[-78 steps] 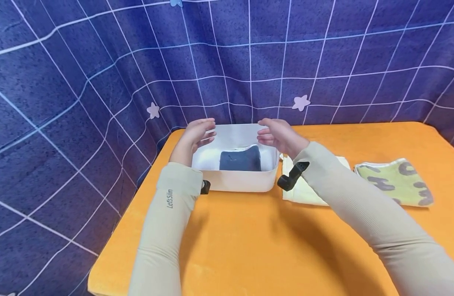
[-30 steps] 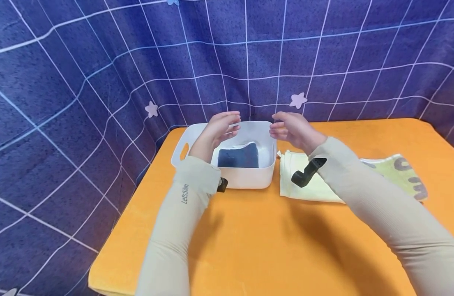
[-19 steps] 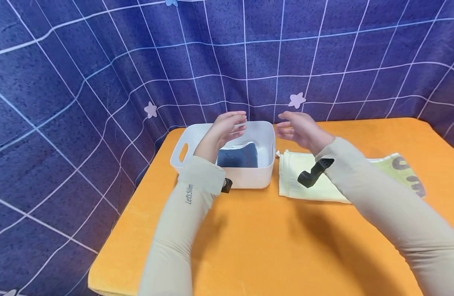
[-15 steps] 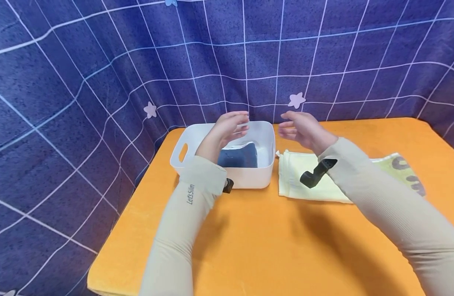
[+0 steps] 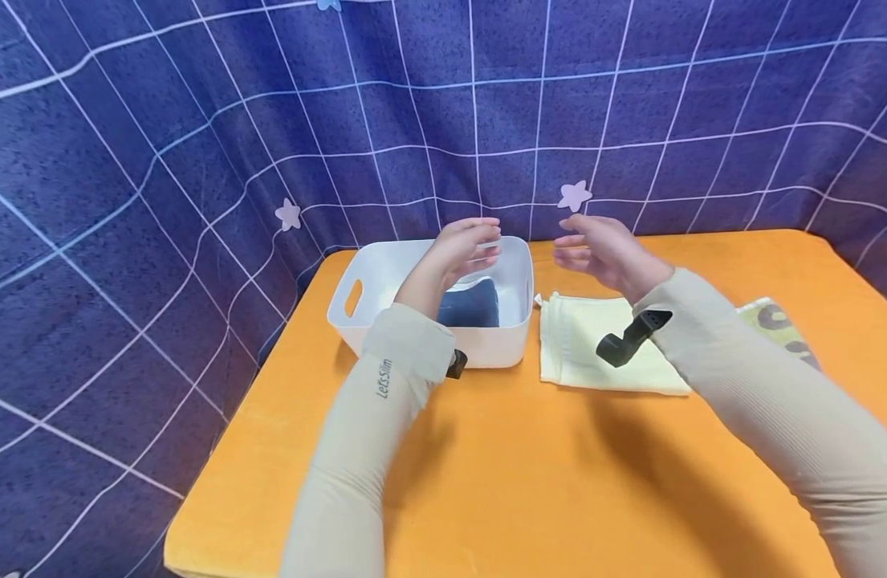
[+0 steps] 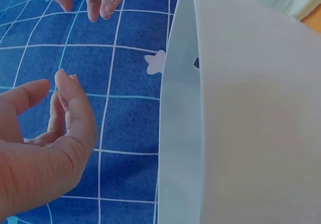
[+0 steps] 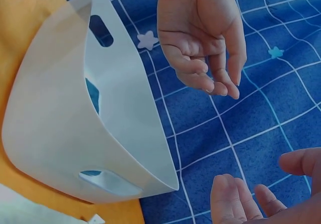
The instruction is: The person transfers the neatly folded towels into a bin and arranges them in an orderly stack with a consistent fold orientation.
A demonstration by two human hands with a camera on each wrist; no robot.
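Two sleeves (image 5: 352, 461): pale, one per forearm, stretched forward; print on the left one.
Wrist units (image 5: 634, 339): black, one at each wrist.
Left hand (image 5: 459, 253): raised above the tub (image 5: 495, 347) in head view, apart from its rim in wrist views; fingers loosely bent, grip slack, holding nothing.
Right hand (image 5: 605, 253): raised to the right of the tub, apart from it; palm toward left hand, fingers loosely bent, grip slack, holding nothing.
Hand spacing: near each other, apart.
Table (image 5: 501, 482): orange, bare surface nearest the person.
Yellow cloth (image 5: 586, 345): folded, flat, just right of tub.
Green cloth (image 5: 781, 331): grey-patterned, beyond the yellow one to the right, largely behind right sleeve.
Tub position: white, upright, slotted at both ends, toward table's far edge.
Dark piece (image 5: 481, 305): blue, inside tub, partly hidden by left wrist; material unclear.
Curtain (image 5: 511, 112): blue, pale grid, behind table.
Stars (image 5: 575, 196): pale, on curtain.
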